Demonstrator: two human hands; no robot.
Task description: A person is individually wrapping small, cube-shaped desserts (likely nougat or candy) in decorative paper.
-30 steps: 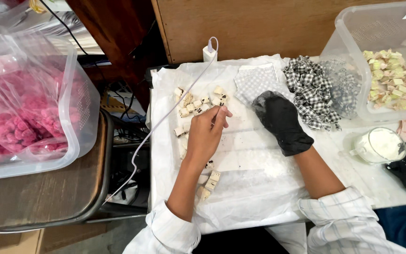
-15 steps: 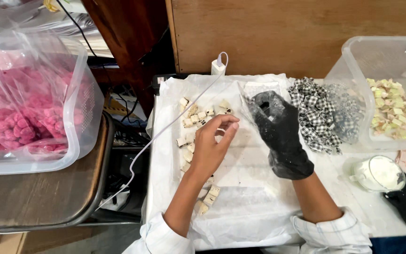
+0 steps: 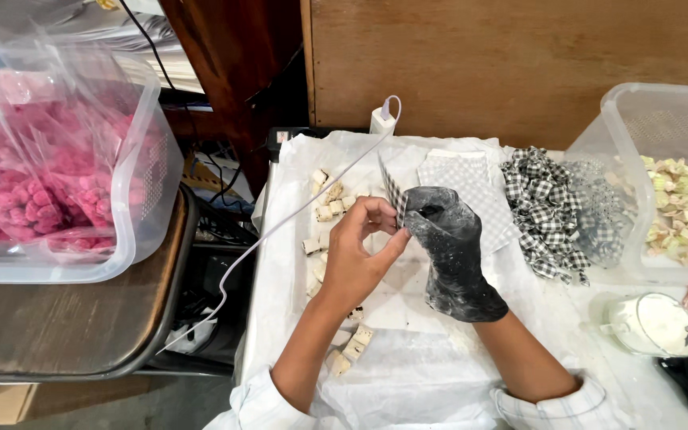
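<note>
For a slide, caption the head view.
Bare left hand and black-gloved right hand pinch a checked wrapper above small pale cubes.

Glossy black rubber glove (image 3: 454, 255), dusted white; clear plastic tub (image 3: 141, 199); crinkled plastic sheet (image 3: 408, 374); matt wood board (image 3: 511, 56).

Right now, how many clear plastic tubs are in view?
2. One clear plastic tub of pink pieces sits far left on the dark table; one clear plastic tub of pale yellow-green pieces sits far right, cut off by the frame.
</note>
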